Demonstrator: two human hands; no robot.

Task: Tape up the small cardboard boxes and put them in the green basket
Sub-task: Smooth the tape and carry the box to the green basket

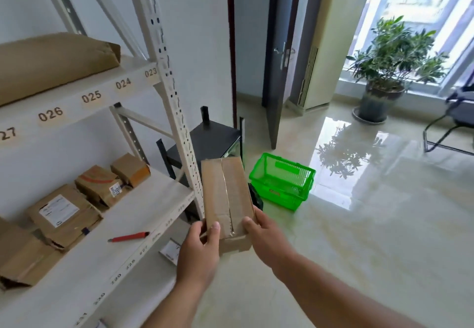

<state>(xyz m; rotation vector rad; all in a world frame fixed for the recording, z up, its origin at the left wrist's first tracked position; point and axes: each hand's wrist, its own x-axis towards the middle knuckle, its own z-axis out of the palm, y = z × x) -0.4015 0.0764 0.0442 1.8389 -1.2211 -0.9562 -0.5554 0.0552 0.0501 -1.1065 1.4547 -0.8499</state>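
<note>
A long small cardboard box (pixel 227 194) with clear tape along its top seam is held in front of me, above the floor. My left hand (pixel 198 248) grips its near left corner, thumb on top. My right hand (pixel 266 238) grips its near right side. The green basket (pixel 282 181) stands on the floor beyond the box, slightly to the right, and looks empty. Several other cardboard boxes (pixel 64 215) lie on the white shelf (pixel 102 263) at my left.
A red utility knife (pixel 128 237) lies on the shelf near its front edge. A white shelf upright (pixel 177 112) rises just left of the box, with a black stand (pixel 213 135) behind it. A potted plant (pixel 384 76), a chair (pixel 459 117) and an open door (pixel 279 58) are further off.
</note>
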